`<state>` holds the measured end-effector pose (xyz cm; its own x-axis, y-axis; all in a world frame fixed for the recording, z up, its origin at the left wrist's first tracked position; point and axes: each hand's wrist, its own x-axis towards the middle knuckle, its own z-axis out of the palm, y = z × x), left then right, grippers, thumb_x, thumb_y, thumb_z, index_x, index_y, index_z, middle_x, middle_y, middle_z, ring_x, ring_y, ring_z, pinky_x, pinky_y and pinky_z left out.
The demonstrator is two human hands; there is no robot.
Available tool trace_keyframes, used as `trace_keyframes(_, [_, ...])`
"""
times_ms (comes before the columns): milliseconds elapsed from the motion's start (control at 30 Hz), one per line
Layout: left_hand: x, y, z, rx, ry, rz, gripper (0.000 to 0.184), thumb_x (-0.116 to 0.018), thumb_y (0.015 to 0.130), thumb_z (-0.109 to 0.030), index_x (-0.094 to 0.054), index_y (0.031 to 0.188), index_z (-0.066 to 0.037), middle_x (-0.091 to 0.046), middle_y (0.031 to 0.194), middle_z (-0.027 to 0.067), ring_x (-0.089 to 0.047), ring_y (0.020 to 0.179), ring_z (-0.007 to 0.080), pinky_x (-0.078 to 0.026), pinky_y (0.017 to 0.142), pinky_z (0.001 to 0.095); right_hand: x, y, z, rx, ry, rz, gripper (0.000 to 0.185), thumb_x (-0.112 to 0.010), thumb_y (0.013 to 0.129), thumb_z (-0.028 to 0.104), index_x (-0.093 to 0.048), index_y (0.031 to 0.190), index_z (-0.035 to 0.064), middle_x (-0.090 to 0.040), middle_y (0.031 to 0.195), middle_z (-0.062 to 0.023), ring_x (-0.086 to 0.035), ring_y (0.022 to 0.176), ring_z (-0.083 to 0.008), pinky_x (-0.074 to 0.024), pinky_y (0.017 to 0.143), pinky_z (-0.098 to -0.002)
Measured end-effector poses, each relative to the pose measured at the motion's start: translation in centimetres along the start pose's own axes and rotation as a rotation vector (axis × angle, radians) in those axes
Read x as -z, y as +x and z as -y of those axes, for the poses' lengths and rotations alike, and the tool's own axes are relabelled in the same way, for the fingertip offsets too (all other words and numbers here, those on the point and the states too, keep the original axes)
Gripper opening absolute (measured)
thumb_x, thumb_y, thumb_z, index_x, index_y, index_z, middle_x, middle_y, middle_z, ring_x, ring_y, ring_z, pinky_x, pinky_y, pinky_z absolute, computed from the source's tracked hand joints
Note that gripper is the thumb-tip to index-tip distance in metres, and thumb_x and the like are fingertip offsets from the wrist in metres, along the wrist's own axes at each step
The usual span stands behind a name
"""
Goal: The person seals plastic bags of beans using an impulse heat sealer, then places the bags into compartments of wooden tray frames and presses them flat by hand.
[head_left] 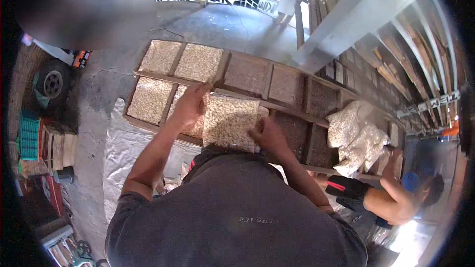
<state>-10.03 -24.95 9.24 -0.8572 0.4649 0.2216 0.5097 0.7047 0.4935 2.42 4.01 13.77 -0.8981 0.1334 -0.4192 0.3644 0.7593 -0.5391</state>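
Note:
A flat sheet [231,121] covered with pale, flake-like pieces lies over the near row of a divided wooden frame [185,139]. My left hand [192,105] is at the sheet's upper left corner, its fingers bent and pressed together there; what they grip is hidden. At the sheet's right edge is my right hand [268,133], somewhat blurred, its fingers spread. Filled compartments with similar pale pieces [199,62] show at the left of the frame. Brown compartments [246,73] lie to the right of them.
A bunched pale sheet [358,136] rests on the frame's right part. Beyond it another person [396,195] reaches toward the frame. A silvery sheet [123,155] lies on the floor at left. A pale post [341,24] slants across the upper right. Crates [60,148] stand far left.

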Motion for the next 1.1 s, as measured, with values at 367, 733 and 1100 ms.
trace_keyframes(367, [3.5, 0.2, 0.2, 0.088, -0.263, 0.371, 0.026, -0.059, 0.093, 0.001, -0.067, 0.117, -0.006, -0.068, 0.118, 0.0171, -0.067, 0.106, 0.0385, -0.054, 0.096, 0.0480, -0.1, 11.2, -5.4, 0.599, -0.374, -0.283, 0.018, -0.059, 0.094, 0.019, -0.070, 0.099, 0.0051, -0.069, 0.089, -0.0226, -0.067, 0.086, -0.0426, -0.0548, 0.076, -0.0524])
trace_keyframes(733, [-0.8, 0.0, -6.1, 0.278, -0.152, 0.259, 0.024, -0.060, 0.098, -0.017, -0.063, 0.119, -0.005, -0.066, 0.105, 0.0242, -0.068, 0.098, 0.0445, -0.054, 0.088, 0.0546, -3.4, 3.1, -1.1, 0.345, -0.066, -0.405, 0.041, -0.069, 0.096, 0.035, -0.066, 0.113, -0.0022, -0.068, 0.104, -0.0221, -0.067, 0.091, -0.0372, -0.0530, 0.082, -0.0460])
trace_keyframes(1100, [-5.9, 15.1, -3.4, 0.100, -0.290, -0.032, 0.040, -0.058, 0.098, -0.017, -0.056, 0.135, -0.002, -0.065, 0.112, 0.0304, -0.060, 0.112, 0.0504, -0.051, 0.093, 0.0522, 4.5, 14.9, 4.6, 0.221, 0.350, -0.366, 0.037, -0.069, 0.096, 0.025, -0.062, 0.123, -0.0004, -0.070, 0.115, -0.0245, -0.068, 0.110, -0.0394, -0.0511, 0.092, -0.0494])
